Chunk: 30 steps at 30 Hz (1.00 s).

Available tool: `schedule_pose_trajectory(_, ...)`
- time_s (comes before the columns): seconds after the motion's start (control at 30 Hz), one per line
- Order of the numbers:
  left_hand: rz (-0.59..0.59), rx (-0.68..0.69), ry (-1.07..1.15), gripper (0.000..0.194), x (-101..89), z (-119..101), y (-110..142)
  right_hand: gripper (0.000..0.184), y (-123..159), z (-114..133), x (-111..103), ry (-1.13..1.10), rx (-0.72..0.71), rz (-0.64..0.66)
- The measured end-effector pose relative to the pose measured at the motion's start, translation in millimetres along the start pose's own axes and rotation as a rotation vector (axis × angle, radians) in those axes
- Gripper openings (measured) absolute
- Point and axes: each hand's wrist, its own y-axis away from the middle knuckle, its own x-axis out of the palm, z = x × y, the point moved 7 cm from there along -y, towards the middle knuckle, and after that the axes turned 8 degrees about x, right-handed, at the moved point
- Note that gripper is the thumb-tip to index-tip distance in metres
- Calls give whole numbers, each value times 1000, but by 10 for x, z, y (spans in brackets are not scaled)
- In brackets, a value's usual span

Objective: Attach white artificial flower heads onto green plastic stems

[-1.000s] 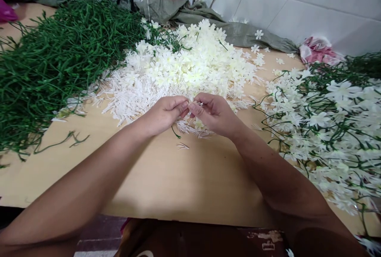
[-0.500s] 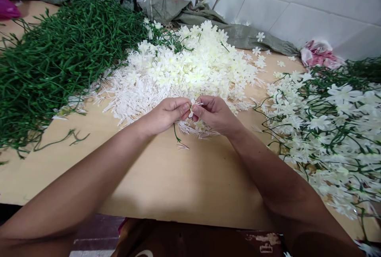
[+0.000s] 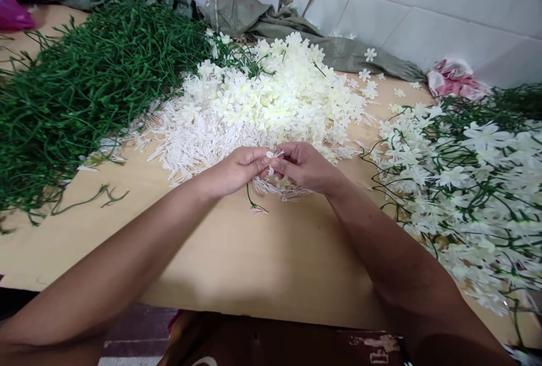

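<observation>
My left hand point(image 3: 239, 171) and my right hand point(image 3: 307, 167) meet fingertip to fingertip over the table's middle, both closed in a pinch. Between them is a small white artificial flower point(image 3: 271, 164), with thin white stamens poking out toward my right fingers. A green plastic stem point(image 3: 249, 195) hangs below my left hand, its lower end carrying another tuft of white stamens point(image 3: 259, 209). My left fingers hide its upper part. Just beyond my hands lie a heap of loose white stamens point(image 3: 190, 137) and a mound of white flower heads point(image 3: 279, 95).
A large pile of green stems point(image 3: 97, 83) covers the left side. On the right lie assembled white flowers on stems point(image 3: 461, 185). Grey sacking point(image 3: 355, 52) runs along the tiled wall, beside a pink-and-white crumpled bag point(image 3: 457, 79). Brown board point(image 3: 262, 264) covers the table.
My hands stay together and shift only slightly. The flower between my fingertips has turned a little, and my right fingers now sit nearer its stamens. The piles stay as they were.
</observation>
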Motion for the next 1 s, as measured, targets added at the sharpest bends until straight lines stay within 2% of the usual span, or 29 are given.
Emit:
schedule_pose_trajectory(0.17, -146, -4, -67, 44, -87, -84, -75, 45, 40, 202, -185, -12, -159, -182)
schedule_pose_trajectory(0.27, -211, 71, -192, 38, -180, -155, -58, 42, 134, 368, -316, 14, -260, -320)
schedule_pose_trajectory(0.37, -304, 309, -500, 36, -308, -338, 31, 41, 213, 456, -430, 45, -297, -428)
schedule_pose_trajectory(0.43, -319, 534, -741, 37, -304, -499, 114, 41, 228, 445, -498, 6, -283, -473)
schedule_pose_trajectory(0.5, -293, 687, -907, 38, -245, -592, 172, 40, 208, 386, -551, -75, -241, -491)
schedule_pose_trajectory(0.63, -198, 795, -1063, 24, -63, -648, 187, 40, 138, 228, -596, -234, -128, -494)
schedule_pose_trajectory(0.7, -234, 838, -1048, 14, -27, -705, 205, 40, 116, 186, -585, -253, -98, -482)
schedule_pose_trajectory(0.73, -282, 844, -1009, 15, -50, -741, 218, 40, 110, 184, -567, -235, -97, -468)
schedule_pose_trajectory(0.83, -526, 775, -841, 24, -284, -829, 269, 33, 121, 248, -455, -50, -139, -413)
schedule_pose_trajectory(0.93, -808, 736, -659, 23, -619, -858, 365, 22, 162, 350, -176, 351, -199, -294)
schedule_pose_trajectory(1.0, -889, 804, -499, 23, -783, -848, 406, 22, 194, 345, 113, 702, -201, -139)
